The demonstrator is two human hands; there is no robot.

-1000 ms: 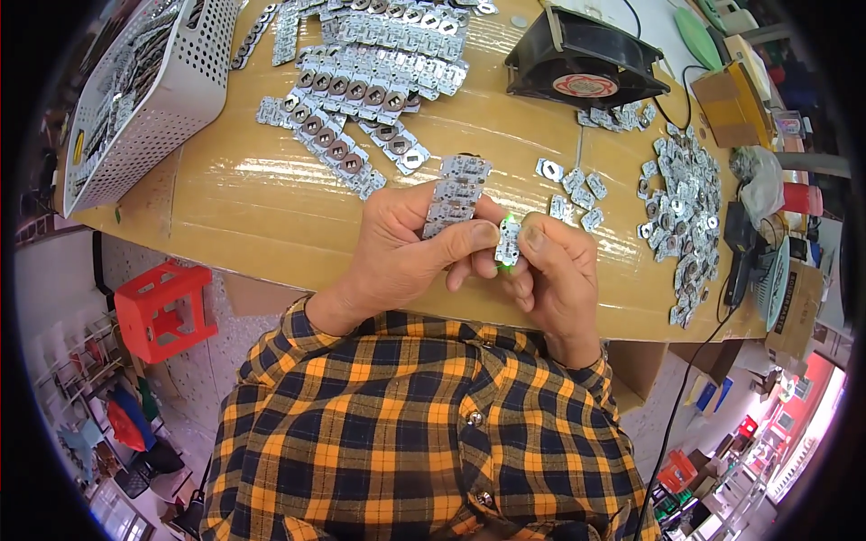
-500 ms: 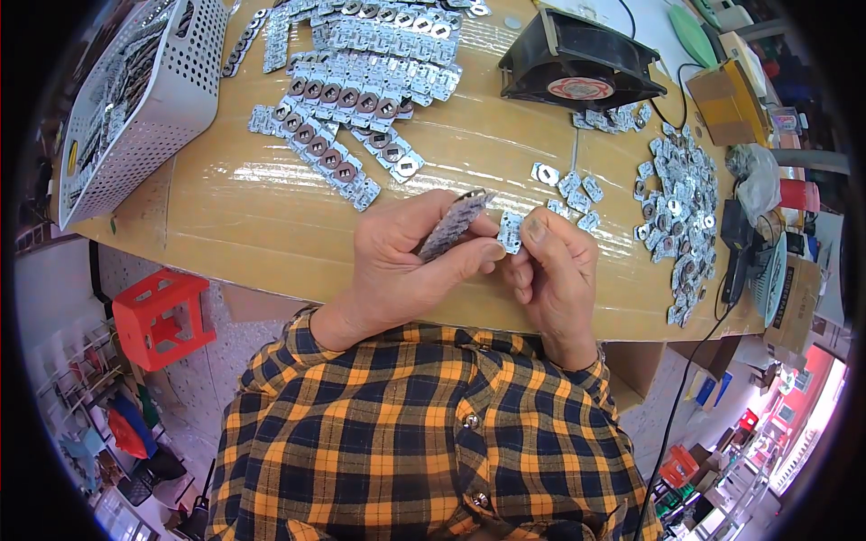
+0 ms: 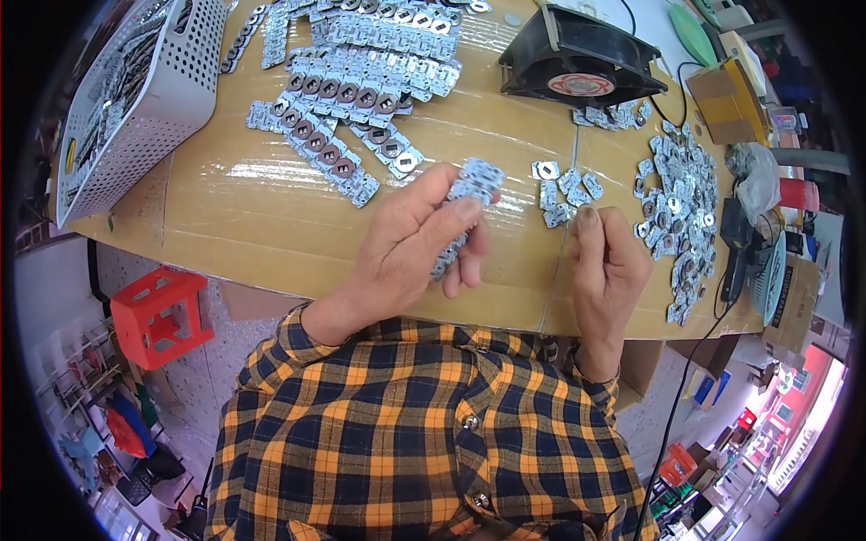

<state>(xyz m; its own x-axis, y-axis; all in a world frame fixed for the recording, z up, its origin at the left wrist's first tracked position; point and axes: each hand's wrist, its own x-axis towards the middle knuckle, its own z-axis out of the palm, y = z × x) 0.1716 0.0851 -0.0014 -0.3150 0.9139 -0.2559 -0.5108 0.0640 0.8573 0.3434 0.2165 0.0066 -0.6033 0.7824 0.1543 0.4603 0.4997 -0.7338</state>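
While our left hand (image 3: 410,243) grips a stacked strip of small silver plates (image 3: 462,216) between thumb and fingers, tilted up over the table, our right hand (image 3: 606,270) reaches with fingers loosely curled and empty toward the few loose plates (image 3: 564,191) lying just ahead of it — its fingertips touch or nearly touch the nearest one. We judge that we are between pieces: the stack is held ready and the next single plate has to be pinched off the surface, which calls for a fine fingertip grip on a thin, flat part and then lining it up with the end of the stack. The table (image 3: 271,216) is pale wood under a glossy film. Rows of finished strips (image 3: 352,81) lie at the far side, a white perforated basket (image 3: 135,99) at the left, a black fan (image 3: 577,63) ahead, and a large heap of plates (image 3: 681,216) at the right. Below the edge — a red stool (image 3: 158,316) on the floor.
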